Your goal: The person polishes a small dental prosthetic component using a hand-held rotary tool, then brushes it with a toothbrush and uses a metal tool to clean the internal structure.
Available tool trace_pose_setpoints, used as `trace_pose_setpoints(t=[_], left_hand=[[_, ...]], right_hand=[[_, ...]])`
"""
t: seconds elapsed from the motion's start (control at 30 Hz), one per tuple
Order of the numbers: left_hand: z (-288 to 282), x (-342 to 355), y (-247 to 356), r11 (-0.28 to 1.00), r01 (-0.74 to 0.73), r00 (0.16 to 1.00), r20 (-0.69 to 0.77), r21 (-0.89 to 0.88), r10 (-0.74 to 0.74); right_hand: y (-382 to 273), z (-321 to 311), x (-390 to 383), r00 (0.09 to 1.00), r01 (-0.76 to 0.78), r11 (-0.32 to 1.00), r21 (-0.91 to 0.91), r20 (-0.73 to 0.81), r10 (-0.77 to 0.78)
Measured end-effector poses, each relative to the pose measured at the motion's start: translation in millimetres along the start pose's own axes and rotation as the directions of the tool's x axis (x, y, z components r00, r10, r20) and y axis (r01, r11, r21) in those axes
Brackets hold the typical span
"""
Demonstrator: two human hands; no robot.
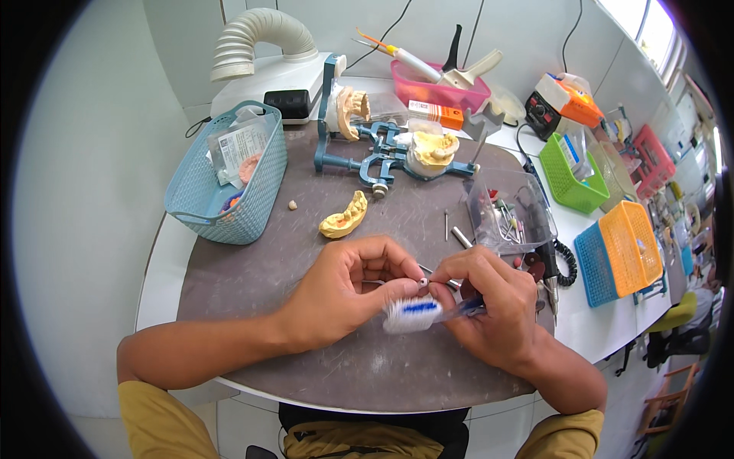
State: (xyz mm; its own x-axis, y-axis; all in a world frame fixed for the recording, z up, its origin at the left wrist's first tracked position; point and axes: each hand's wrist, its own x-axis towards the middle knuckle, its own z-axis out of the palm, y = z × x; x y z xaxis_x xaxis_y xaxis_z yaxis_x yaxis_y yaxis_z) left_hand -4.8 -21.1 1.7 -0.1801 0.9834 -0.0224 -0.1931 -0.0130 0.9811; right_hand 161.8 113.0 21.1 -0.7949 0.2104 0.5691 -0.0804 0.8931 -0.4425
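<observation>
My left hand (329,287) pinches a small white piece, which looks like a dental crown (423,282), between thumb and fingertips. Close against it, my right hand (493,306) has its thumb and index finger at the same piece. A toothbrush (413,314) with white and blue bristles is held in my right hand, its head pointing left below the crown and its handle partly hidden by the fingers. Beyond my hands lies a yellow dental cast (344,216), with a small tooth-like piece (293,205) to its left. A blue articulator (375,157) holding plaster jaw models stands farther back.
At the left is a blue basket (264,199) with bags. Right of centre, a clear box (497,237) holds several burs, beside a rotary handpiece (550,268). Green (573,180) and orange (631,237) baskets stand farther right. A pink tray (478,96) and a ribbed hose (256,34) are behind.
</observation>
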Motion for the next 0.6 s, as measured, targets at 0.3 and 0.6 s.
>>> trace_pose_setpoints(t=[0.3,0.6], left_hand=[[8.5,-0.8,0.5,0.985,-0.041,0.993,-0.099,0.167,0.058],[8.7,-1.2,3.5,0.958,-0.018,0.991,-0.119,0.287,0.054]], right_hand=[[4.2,5.0,-1.6,1.000,0.023,0.998,-0.061,0.018,-0.022],[3.9,3.5,-1.6,0.999,0.012,0.992,-0.122,0.047,-0.007]])
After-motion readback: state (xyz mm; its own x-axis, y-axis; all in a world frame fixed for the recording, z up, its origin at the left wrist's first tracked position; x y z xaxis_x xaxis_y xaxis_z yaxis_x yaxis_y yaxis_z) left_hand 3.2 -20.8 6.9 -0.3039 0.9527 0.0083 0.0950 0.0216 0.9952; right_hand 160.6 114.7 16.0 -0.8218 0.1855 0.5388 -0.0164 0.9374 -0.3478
